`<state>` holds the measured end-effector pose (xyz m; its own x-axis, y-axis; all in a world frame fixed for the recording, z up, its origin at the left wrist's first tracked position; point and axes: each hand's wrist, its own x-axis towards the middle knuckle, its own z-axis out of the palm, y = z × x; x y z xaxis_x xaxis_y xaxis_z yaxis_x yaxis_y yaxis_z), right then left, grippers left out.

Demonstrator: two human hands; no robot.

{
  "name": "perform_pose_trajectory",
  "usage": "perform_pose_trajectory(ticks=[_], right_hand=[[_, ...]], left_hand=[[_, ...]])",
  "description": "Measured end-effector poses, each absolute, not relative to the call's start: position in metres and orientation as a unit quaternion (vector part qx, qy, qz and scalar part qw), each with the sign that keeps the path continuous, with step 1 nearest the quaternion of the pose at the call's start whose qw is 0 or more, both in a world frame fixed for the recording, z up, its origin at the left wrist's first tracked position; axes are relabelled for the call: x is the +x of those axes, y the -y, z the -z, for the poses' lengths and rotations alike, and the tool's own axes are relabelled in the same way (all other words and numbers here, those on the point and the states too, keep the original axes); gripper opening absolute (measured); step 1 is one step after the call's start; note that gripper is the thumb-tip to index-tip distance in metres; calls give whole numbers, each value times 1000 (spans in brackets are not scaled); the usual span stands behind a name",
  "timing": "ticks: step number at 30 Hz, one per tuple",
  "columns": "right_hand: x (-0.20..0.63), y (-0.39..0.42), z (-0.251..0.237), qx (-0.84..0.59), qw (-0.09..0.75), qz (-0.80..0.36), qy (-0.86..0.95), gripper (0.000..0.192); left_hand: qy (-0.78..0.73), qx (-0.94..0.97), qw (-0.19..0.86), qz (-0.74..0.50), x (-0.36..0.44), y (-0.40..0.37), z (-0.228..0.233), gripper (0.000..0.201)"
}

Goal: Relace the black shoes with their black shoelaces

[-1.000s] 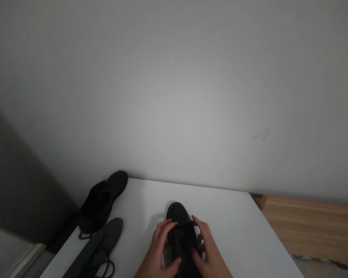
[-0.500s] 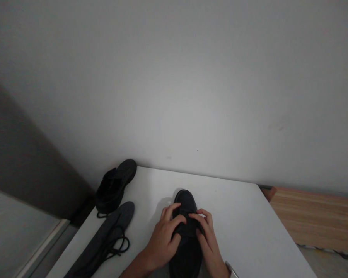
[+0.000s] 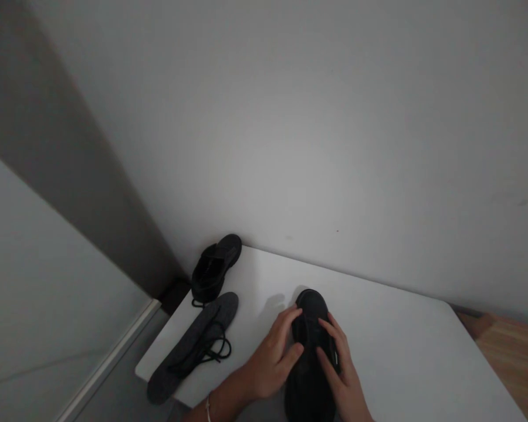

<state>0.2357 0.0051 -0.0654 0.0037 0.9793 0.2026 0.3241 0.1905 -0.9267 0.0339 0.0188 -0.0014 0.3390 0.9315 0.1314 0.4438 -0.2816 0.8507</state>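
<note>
A black shoe [image 3: 310,381] lies lengthwise on the white table in front of me, its rounded toe pointing toward the wall. My left hand [image 3: 275,354] grips its left side, the fingers bent at the toe edge and the thumb near the middle of the upper. From the right, my right hand [image 3: 341,366] holds the shoe with curled fingers and thumb on the upper. Details of the dark upper are hard to make out, and the near end is cut off by the frame.
A second black shoe [image 3: 209,275] stands at the table's back left corner. Beside it a grey insole [image 3: 169,372] overhangs the left edge, with black laces [image 3: 222,349] lying across it. The wall [image 3: 290,146] borders the white table [image 3: 405,346]. Wooden boards [image 3: 510,351] show at right.
My view has swung left, so everything sits further right in the picture. My left fingers have shifted from the top of the shoe to its left edge; my right hand stays on it.
</note>
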Motion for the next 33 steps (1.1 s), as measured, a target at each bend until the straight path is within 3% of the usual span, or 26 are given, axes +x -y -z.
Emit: perform_pose_trajectory(ticks=[4, 9, 12, 18, 23, 28, 33], right_hand=[[248, 12, 63, -533, 475, -363, 599, 47], [265, 26, 61, -520, 503, -349, 596, 34], [271, 26, 55, -503, 471, -327, 647, 32], [270, 22, 45, -501, 387, -229, 739, 46], [273, 25, 39, -494, 373, -192, 761, 41], [266, 34, 24, -525, 438, -186, 706, 29], [240, 34, -6, -450, 462, -302, 702, 24]], left_hand=[[-607, 673, 290, -306, -37, -24, -13, 30], [-752, 594, 207, -195, -121, -22, -9, 22], [-777, 582, 201, -131, -136, -14, 3, 23], [-773, 596, 203, -81, -124, -8, 19, 14], [-762, 604, 209, -102, -116, -8, 10, 15], [-699, 642, 258, -181, -91, -5, -31, 16], [-581, 684, 330, -294, -33, 4, -75, 18]])
